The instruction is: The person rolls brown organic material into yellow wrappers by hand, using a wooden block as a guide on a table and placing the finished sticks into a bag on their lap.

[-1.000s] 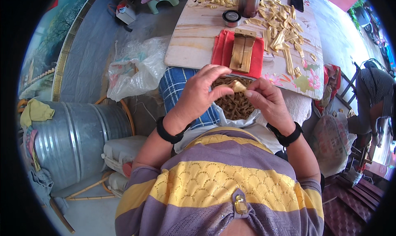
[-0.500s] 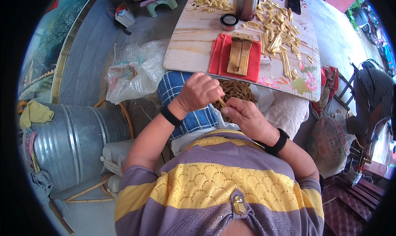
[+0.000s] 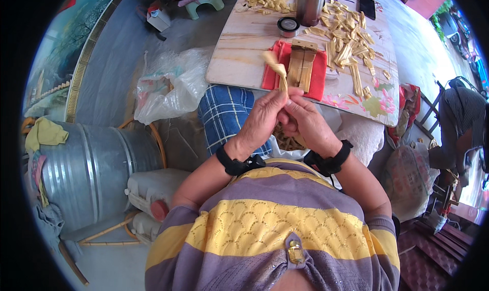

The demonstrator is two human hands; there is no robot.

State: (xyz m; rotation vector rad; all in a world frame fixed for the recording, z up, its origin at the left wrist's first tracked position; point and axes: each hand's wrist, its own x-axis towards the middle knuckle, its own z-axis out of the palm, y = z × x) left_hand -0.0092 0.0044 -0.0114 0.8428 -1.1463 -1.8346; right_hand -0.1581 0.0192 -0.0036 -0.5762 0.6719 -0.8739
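Over my lap, close to the table's near edge, my left hand (image 3: 259, 119) and my right hand (image 3: 311, 124) meet, fingers pinched together. A pale yellow, twisted flat strip (image 3: 275, 66) rises from between them, its broad upper end curling to the left. My left fingers close round its lower part; my right thumb and fingers press against the same spot, hiding that end. Just beyond, a wooden block with a groove (image 3: 301, 67) lies on a folded red cloth (image 3: 318, 79). Below my hands, partly covered, is a heap of brownish strips (image 3: 286, 139) in a white lining.
On the table (image 3: 232, 62) lie several cut yellow pieces (image 3: 351, 41), a steel flask (image 3: 309, 6), a round lid (image 3: 288, 26) and a phone (image 3: 367, 7). A clear plastic bag (image 3: 170, 85) and metal drum (image 3: 91, 174) stand left. Another person (image 3: 461, 118) bends at the right.
My hands have come closer together, turning upward, and the left has lowered. The strip, mostly hidden between them before, now sticks up in front of the red cloth.
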